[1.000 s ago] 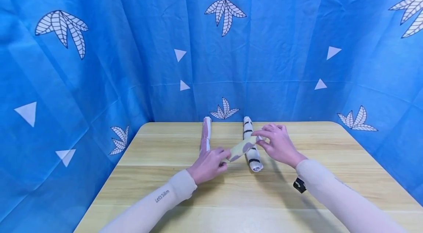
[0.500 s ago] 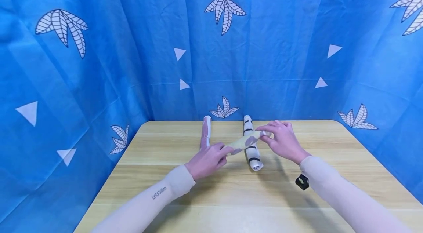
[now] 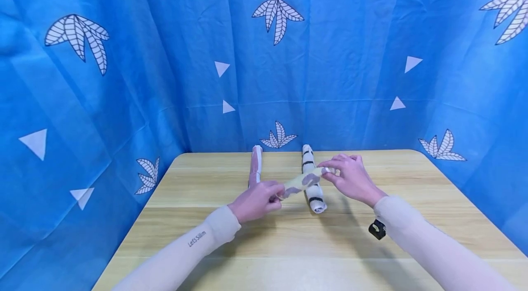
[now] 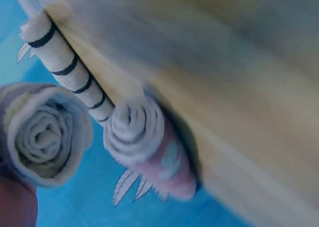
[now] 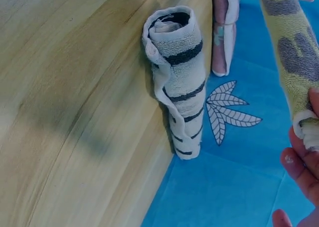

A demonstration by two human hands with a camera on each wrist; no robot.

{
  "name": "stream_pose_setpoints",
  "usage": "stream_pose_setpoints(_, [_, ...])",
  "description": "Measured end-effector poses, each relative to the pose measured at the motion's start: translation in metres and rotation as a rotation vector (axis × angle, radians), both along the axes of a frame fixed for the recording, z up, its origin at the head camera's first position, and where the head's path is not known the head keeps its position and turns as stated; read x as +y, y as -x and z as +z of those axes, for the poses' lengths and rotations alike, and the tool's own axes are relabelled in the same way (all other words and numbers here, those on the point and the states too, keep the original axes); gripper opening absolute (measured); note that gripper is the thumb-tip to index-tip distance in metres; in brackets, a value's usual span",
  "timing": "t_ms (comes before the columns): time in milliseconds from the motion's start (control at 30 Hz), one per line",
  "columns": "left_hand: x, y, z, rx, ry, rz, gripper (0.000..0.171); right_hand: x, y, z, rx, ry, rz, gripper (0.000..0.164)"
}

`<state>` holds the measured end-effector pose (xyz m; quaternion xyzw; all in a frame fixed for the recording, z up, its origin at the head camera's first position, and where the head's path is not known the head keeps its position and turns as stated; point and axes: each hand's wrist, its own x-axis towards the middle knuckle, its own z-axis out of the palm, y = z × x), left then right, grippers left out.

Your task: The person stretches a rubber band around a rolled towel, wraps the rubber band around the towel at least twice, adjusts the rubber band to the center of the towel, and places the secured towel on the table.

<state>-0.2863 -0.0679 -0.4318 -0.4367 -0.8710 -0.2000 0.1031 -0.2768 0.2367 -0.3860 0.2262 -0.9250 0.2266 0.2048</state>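
Yel. roll (image 3: pixel 308 180) rightward, L-sleeve (image 3: pixel 185 250) "Let's…"

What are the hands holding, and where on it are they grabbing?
A rolled yellow towel with grey spots: the left hand grips one end, the right hand pinches the other.

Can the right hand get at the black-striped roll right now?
Probably not yet: the right hand pinches the yellow roll, which crosses in front of the black-striped roll in the head view.
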Motion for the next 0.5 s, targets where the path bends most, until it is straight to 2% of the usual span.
stream_pose_setpoints(167, [-0.001, -0.003, 0.0, -0.126, -0.099, 0.038, 0.027, 0.004, 0.002, 0.002, -0.034, 0.056, 0.01, 0.028])
stream_pose_setpoints(267, [0.0, -0.005, 0.004, -0.187, -0.124, 0.088, 0.032, 0.006, 0.002, 0.003, -0.053, 0.091, 0.013, 0.028])
stream_pose_setpoints(400, [0.003, -0.006, 0.011, -0.234, -0.104, 0.151, 0.032, 0.006, 0.003, 0.004, -0.065, 0.127, 0.035, 0.028])
stream_pose_setpoints(500, [0.005, -0.008, 0.012, -0.261, -0.099, 0.147, 0.033, 0.005, 0.005, 0.006, -0.065, 0.139, 0.05, 0.028])
